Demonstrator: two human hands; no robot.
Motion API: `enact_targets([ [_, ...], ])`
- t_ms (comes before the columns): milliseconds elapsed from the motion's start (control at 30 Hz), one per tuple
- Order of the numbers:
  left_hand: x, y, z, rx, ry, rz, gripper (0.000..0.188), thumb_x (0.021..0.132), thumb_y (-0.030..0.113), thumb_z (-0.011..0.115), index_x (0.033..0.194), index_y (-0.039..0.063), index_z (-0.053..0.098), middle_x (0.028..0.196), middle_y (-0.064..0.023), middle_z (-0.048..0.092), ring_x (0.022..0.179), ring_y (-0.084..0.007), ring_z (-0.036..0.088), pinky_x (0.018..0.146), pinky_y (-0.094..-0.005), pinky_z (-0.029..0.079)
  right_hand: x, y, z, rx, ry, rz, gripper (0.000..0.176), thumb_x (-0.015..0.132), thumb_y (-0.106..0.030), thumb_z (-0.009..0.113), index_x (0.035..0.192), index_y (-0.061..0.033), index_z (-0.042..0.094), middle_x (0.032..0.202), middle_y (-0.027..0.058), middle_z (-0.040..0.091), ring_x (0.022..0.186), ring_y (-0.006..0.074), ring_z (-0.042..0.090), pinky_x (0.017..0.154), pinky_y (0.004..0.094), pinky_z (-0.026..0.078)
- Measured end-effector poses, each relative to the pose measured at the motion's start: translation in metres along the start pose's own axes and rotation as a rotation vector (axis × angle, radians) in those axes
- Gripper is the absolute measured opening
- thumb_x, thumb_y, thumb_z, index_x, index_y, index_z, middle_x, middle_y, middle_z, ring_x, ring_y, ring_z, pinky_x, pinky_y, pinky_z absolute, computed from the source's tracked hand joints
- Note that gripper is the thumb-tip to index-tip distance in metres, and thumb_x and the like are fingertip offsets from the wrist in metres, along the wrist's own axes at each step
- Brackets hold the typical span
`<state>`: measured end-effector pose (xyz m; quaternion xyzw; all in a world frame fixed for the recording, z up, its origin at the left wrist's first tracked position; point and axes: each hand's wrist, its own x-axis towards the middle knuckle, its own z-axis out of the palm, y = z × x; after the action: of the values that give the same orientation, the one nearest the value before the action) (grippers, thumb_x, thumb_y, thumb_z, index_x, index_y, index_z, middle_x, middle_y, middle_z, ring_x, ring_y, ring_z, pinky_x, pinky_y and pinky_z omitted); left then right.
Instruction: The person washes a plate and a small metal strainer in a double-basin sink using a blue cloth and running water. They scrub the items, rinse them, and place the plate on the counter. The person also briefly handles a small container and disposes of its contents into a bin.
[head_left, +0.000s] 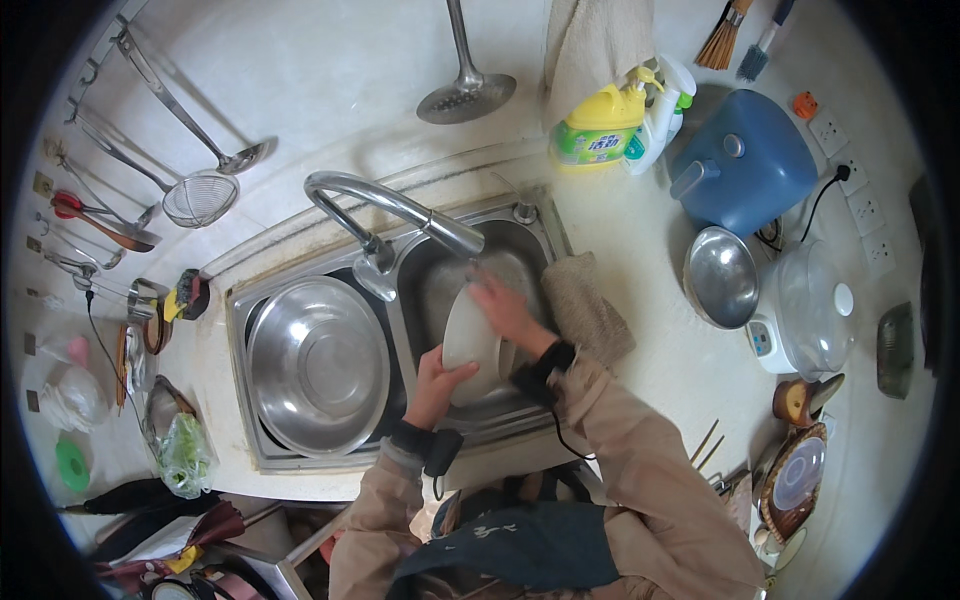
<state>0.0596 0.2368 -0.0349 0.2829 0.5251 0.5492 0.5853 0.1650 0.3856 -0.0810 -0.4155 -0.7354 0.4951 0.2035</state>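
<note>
A white bowl is tilted on its side over the right basin of the stainless steel sink. My left hand grips its near edge, with the thumb along the outer wall. Against the upper part of the bowl lies my right hand, its fingertips blurred near the rim, just below the spout of the chrome faucet. Whether those fingers grip or only touch the bowl is unclear. In the left basin rests a large stainless steel basin.
A folded brown cloth lies at the sink's right edge. Behind it stand a yellow detergent bottle and a blue appliance. A metal bowl leans beside a white steamer. A skimmer hangs above the faucet.
</note>
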Motion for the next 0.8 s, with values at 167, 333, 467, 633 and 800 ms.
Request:
enact_targets([
  [167, -0.013, 0.011, -0.003, -0.234, 0.120, 0.031, 0.033, 0.084, 0.009, 0.062, 0.115, 0.000, 0.059, 0.104, -0.0078, 0.066, 0.094, -0.0173, 0.062, 0.085, -0.0309, 0.048, 0.007, 0.046, -0.018, 0.595, -0.150, 0.131, 0.049, 0.098, -0.040, 0.039, 0.121, 0.0003, 0.052, 0.124, 0.0175, 0.054, 0.113, 0.0285, 0.051, 0.097, 0.0335, 0.036],
  [333, 0.008, -0.002, -0.006, -0.597, 0.306, 0.094, 0.040, 0.094, 0.021, 0.056, 0.126, 0.000, 0.049, 0.120, -0.0129, 0.059, 0.108, -0.0238, 0.058, 0.095, -0.0393, 0.047, -0.062, 0.036, -0.007, 0.476, 0.189, 0.221, 0.045, 0.097, -0.026, 0.043, 0.133, 0.0012, 0.042, 0.135, 0.0211, 0.046, 0.125, 0.0318, 0.043, 0.103, 0.0350, 0.031],
  [467, 0.030, -0.022, 0.002, -0.711, 0.267, 0.124, 0.038, 0.095, 0.019, 0.055, 0.127, 0.001, 0.049, 0.125, -0.0127, 0.056, 0.112, -0.0249, 0.056, 0.097, -0.0388, 0.045, -0.096, -0.007, 0.028, -0.106, 0.422, -0.153, 0.053, 0.087, -0.018, 0.054, 0.135, -0.0019, 0.041, 0.142, 0.0188, 0.038, 0.132, 0.0314, 0.036, 0.103, 0.0424, 0.028],
  [633, 0.027, -0.035, 0.013, -0.325, 0.314, 0.158, 0.038, 0.092, 0.011, 0.057, 0.127, 0.000, 0.048, 0.124, -0.0121, 0.057, 0.112, -0.0249, 0.056, 0.096, -0.0380, 0.046, -0.086, -0.030, 0.016, -0.433, 0.210, -0.458, 0.063, 0.077, -0.013, 0.060, 0.136, -0.0042, 0.041, 0.144, 0.0133, 0.037, 0.137, 0.0272, 0.032, 0.100, 0.0427, 0.027],
  [800, 0.010, -0.024, 0.016, -0.580, 0.344, 0.035, 0.040, 0.088, 0.010, 0.062, 0.125, -0.001, 0.049, 0.120, -0.0123, 0.058, 0.108, -0.0255, 0.058, 0.094, -0.0396, 0.047, -0.036, 0.002, -0.027, 0.152, 0.023, -0.074, 0.036, 0.086, -0.011, 0.054, 0.120, 0.0017, 0.051, 0.127, 0.0218, 0.053, 0.119, 0.0378, 0.049, 0.091, 0.0442, 0.041],
])
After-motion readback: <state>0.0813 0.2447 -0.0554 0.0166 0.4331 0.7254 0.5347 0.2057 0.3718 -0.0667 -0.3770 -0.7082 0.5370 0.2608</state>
